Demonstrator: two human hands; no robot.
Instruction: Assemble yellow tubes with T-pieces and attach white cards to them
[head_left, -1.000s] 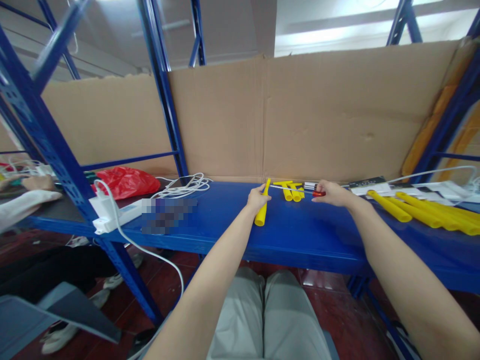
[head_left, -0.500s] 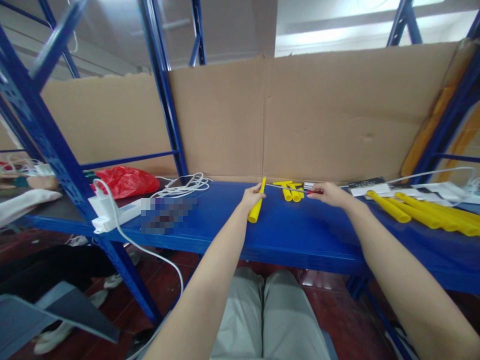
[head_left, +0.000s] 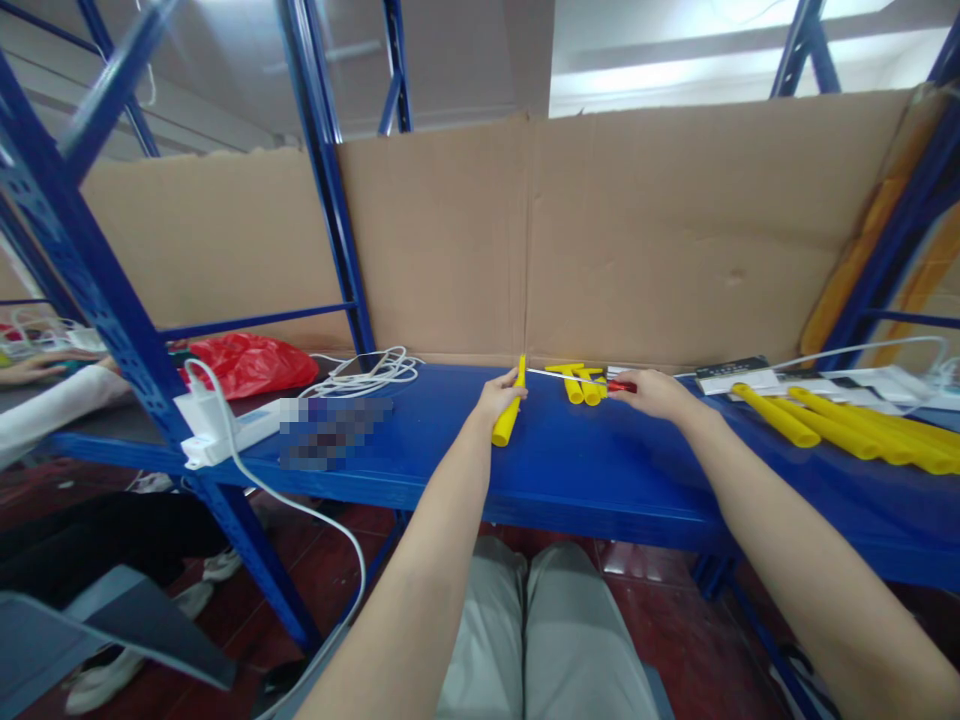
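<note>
My left hand (head_left: 498, 396) is closed around a yellow tube-shaped handle (head_left: 505, 424), its wide end toward me and its narrow end toward the cardboard. In my right hand (head_left: 651, 393) is a screwdriver with a red handle (head_left: 622, 386). Its long thin metal shaft (head_left: 559, 375) points left, and the tip meets or nearly meets the narrow part of the yellow handle by my left fingers; exact contact is too small to tell. Behind the shaft lie several short yellow T-shaped pieces (head_left: 583, 388) on the blue table (head_left: 585, 470).
Several long yellow tubes (head_left: 840, 425) lie at the right beside papers (head_left: 739, 380). A cardboard sheet (head_left: 637, 240) walls the back. At left are a power strip (head_left: 247, 432), white cables (head_left: 375, 372) and a red plastic bag (head_left: 251, 365). Another person's sleeve (head_left: 64, 405) shows far left.
My right hand and the screwdriver have shifted slightly left, and more of the red handle shows. My left hand with the yellow handle has moved a little left. The other person's arm has moved.
</note>
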